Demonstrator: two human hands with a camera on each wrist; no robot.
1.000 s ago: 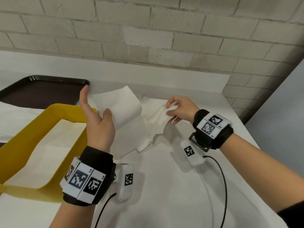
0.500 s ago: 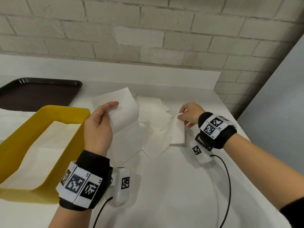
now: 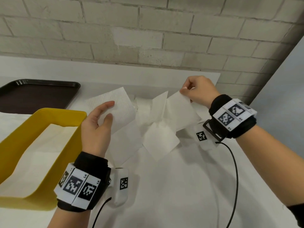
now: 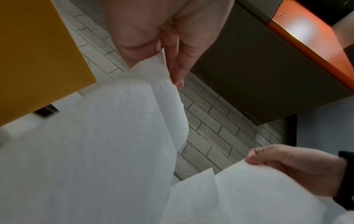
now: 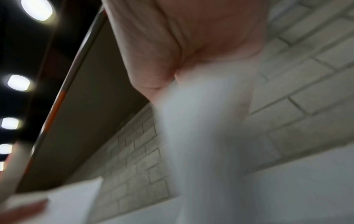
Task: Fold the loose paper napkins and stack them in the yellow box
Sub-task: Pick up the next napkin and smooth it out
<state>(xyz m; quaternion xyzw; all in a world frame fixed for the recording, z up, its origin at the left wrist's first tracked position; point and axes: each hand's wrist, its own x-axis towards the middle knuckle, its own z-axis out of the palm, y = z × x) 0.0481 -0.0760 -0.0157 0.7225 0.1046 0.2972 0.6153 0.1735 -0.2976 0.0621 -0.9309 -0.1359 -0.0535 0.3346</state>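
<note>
One paper napkin [image 3: 121, 111] was held in the left hand [image 3: 97, 127], thumb against fingers, beside the yellow box [image 3: 18, 145] near the table's [image 3: 189, 186] left edge. A second napkin [image 3: 179, 111] was pinched at its top corner by the right hand [image 3: 197, 89]. A loose pile [image 3: 156, 134] was left between them; count unclear, several. Judged light, limp and easily torn, so corners or edges are best taken. One dark tray [image 3: 32, 94] was seen at the far left corner.

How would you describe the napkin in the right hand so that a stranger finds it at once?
Start at the yellow box and look right, past the napkin in the left hand, to the loose pile. Beyond the pile, the right hand pinches one napkin by its top corner. Only this one hangs in the air.
</note>
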